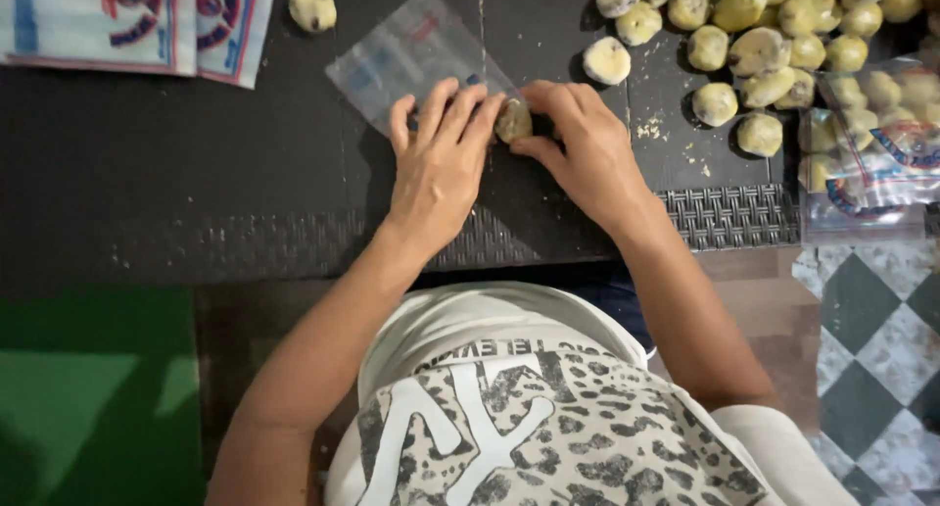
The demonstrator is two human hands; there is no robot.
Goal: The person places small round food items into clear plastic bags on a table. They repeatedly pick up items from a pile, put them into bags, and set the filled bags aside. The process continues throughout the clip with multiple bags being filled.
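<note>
My left hand (439, 158) presses its fingers on the near edge of a small clear plastic bag (406, 55) that lies flat on the dark woven mat (196, 163). My right hand (578, 144) pinches a round pale yellow pastry (513, 121) with dark spots, held at the bag's mouth between both hands. Whether the pastry is partly inside the bag cannot be told.
A heap of several similar pastries (764, 36) lies at the upper right, with crumbs (648, 129) near it. One stray pastry (312, 7) sits at the top. Filled clear bags (871, 144) rest at the right edge. Flat printed bags (127, 21) lie at the top left.
</note>
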